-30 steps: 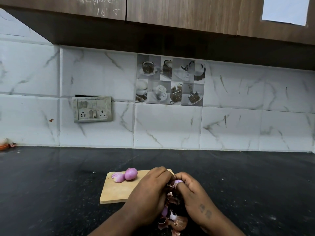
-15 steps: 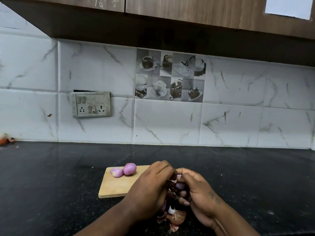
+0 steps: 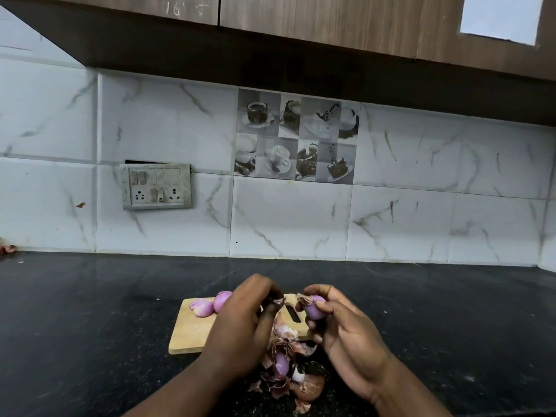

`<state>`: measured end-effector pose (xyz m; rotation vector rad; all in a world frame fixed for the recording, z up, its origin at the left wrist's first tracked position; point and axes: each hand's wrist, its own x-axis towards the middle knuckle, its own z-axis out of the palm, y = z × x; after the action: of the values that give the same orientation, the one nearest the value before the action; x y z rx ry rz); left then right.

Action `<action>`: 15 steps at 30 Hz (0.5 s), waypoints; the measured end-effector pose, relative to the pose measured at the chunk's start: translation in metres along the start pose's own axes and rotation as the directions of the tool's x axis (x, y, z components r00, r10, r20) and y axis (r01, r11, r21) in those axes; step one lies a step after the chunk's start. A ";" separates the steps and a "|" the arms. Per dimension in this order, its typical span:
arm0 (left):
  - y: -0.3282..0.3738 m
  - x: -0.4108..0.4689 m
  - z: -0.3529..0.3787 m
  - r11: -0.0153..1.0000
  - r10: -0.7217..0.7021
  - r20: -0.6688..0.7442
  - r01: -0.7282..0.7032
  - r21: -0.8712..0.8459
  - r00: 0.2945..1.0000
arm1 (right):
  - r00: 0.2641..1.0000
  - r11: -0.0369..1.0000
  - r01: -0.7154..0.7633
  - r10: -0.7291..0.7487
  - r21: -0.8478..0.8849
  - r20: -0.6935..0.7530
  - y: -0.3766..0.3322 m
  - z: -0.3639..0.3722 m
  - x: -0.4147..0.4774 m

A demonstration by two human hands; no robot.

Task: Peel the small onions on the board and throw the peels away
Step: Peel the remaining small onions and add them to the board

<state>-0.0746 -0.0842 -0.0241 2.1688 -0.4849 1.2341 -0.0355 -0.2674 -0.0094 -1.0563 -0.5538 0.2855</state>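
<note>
Countertop (image 3: 90, 311) blk w/ fine white speckle; board (image 3: 192, 332) pale tan wood; onions (image 3: 221, 300) pink-purple; peels (image 3: 301, 383) reddish-brown; wall tiles (image 3: 421, 221) white w/ grey marble veins; picture tile (image 3: 296, 135) grey-tone coffee-cup prints; switch plate (image 3: 156, 186) grey; cabinets (image 3: 331, 22) brown woodgrain.

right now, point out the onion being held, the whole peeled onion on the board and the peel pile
held onion (image 3: 314, 311), head view, its bare purple side
peeled onion (image 3: 223, 300), head view, middle of its rounded body
peel pile (image 3: 311, 386), head view, large brown skin at its near end
</note>
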 end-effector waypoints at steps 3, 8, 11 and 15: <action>-0.006 -0.001 0.004 0.993 -0.074 0.083 0.066 0.096 0.994 | 0.998 0.997 0.057 -0.057 -0.053 0.008 -0.001 -0.003 -0.002; -0.002 -0.001 0.008 0.981 -0.105 0.115 0.084 0.176 0.988 | 0.995 0.989 0.076 -0.084 -0.125 -0.060 0.001 -0.003 -0.003; -0.003 -0.001 0.009 0.978 -0.106 0.108 0.083 0.191 0.989 | 0.993 0.981 0.071 -0.086 -0.182 -0.078 0.002 -0.005 -0.003; 0.003 0.000 0.007 0.989 -0.101 0.081 0.092 0.116 0.992 | 0.992 0.964 0.091 -0.111 -0.251 -0.064 0.002 -0.006 -0.005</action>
<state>-0.0716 -0.0908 -0.0260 2.3189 -0.3489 1.1432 -0.0360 -0.2732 -0.0146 -1.2711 -0.5813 0.0849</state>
